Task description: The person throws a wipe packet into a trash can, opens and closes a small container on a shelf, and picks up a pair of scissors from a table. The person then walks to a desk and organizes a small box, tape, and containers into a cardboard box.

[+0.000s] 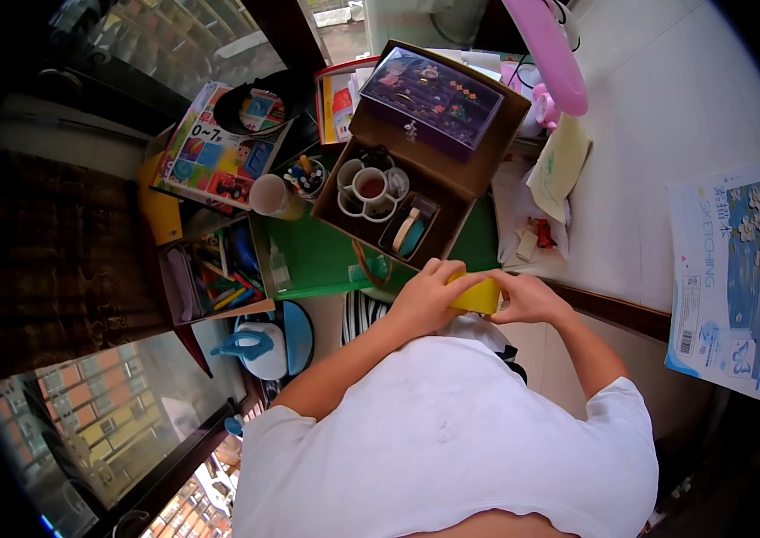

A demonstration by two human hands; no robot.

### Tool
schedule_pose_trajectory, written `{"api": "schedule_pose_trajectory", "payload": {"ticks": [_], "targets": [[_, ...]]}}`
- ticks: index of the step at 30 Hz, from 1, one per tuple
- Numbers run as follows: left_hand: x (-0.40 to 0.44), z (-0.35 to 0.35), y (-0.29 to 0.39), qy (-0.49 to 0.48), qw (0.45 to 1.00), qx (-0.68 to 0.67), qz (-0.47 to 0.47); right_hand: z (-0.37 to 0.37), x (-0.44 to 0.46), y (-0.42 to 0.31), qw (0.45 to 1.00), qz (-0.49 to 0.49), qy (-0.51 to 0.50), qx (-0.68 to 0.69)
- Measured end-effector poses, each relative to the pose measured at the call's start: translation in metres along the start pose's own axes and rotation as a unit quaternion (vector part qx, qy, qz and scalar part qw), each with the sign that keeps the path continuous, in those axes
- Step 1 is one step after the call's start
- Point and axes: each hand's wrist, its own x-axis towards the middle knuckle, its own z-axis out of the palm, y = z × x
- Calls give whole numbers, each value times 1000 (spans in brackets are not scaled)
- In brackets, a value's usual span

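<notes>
Between my two hands, at the near edge of the desk, is a small yellow box-like object (477, 296). My left hand (429, 294) grips its left end, fingers over the top. My right hand (526, 299) holds the right end, thumb and fingers closed against it. What the object is I cannot make out. Just beyond stands an open brown cardboard box (478, 170) with a purple picture panel (438, 94) inside its lid. In the box are a white round-compartment organizer (371, 186) and, in a dark tray, rolls of tape (409, 233).
A green mat (308, 255) covers part of the desk. Leftward are a pen cup (306, 177), a pale cup (274, 195), a drawer-like box of markers (218, 273) and books (218, 148). A pink lamp (550, 54) and a sketchbook (734, 278) are on the right.
</notes>
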Motion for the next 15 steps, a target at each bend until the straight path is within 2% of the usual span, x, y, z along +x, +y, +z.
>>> {"api": "schedule_pose_trajectory", "payload": {"ticks": [1, 3, 4, 6, 7, 8, 9, 11, 12, 14, 15], "targets": [[0, -1, -3, 1, 1000, -2, -2, 0, 0, 2, 1000, 1, -3, -1], [0, -9, -11, 58, 989, -115, -73, 1, -2, 14, 997, 18, 66, 34], [-5, -11, -26, 67, 989, -94, -97, 7, 0, 26, 993, 0, 113, 44], [-17, 3, -80, 166, 972, -86, -142, 7, 2, 42, 986, 2, 145, 78], [-21, 5, -93, 227, 948, -62, -215, 6, 3, 45, 977, 4, 178, 114], [-27, 6, -109, 237, 939, 44, -246, 1, 4, 41, 969, -19, 205, 139], [-28, 5, -124, 218, 937, 128, -243, -5, 4, 36, 969, -18, 206, 138], [-17, -5, -136, 32, 940, 171, -295, -16, 5, 26, 966, 8, 239, 95], [-11, -5, -142, 32, 940, 169, -294, -17, 7, 25, 963, 14, 255, 85], [-1, -2, -154, -92, 920, 201, -323, -22, 8, 19, 961, 13, 258, 93], [0, 2, -159, -91, 921, 201, -320, -25, 8, 15, 960, 12, 260, 103]]}}
